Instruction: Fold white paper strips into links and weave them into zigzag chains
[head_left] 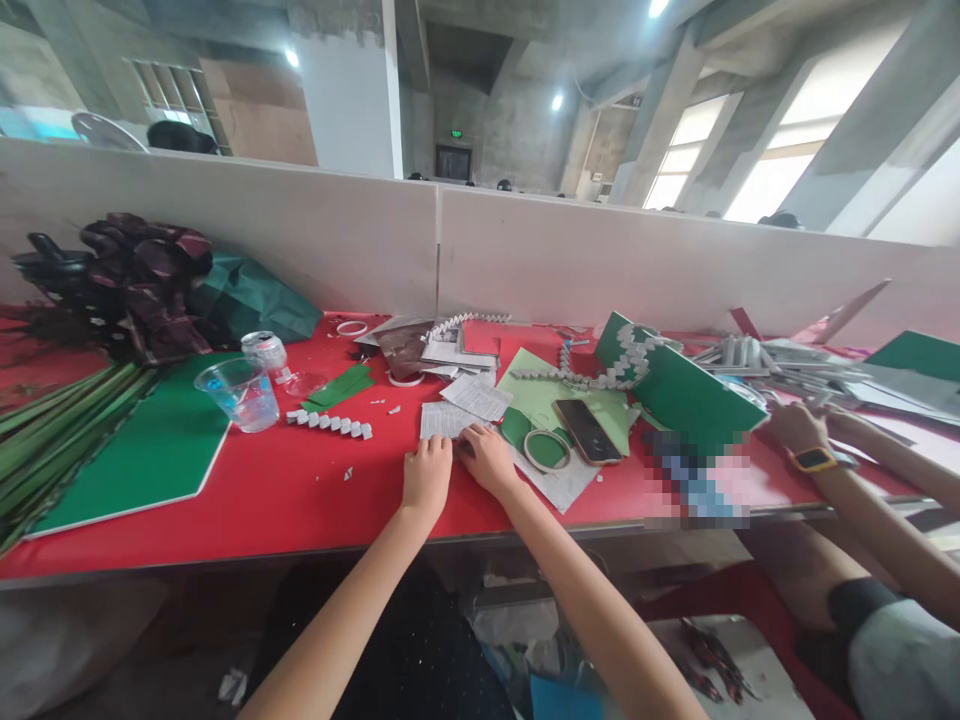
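Note:
Printed paper sheets (477, 397) lie on the red table (285, 500) in front of me. My left hand (427, 472) rests at the near edge of a small printed piece, its fingers bent and close together over the paper. Close beside it on the right, my right hand (484, 455) is at the same paper, fingers curled down. What lies under the fingertips is hidden. A folded white paper chain (330, 424) lies to the left. To the right are a phone (589, 432), a tape roll (546, 451) and light green paper (540, 390).
A plastic cup (251, 405) and a can (264, 352) stand at left, by a green board (150, 450) and long green leaves (67, 440). Another green board (682, 395) stands at right. Beyond it, another person's hands (799, 430) work. A white partition (525, 255) closes the back.

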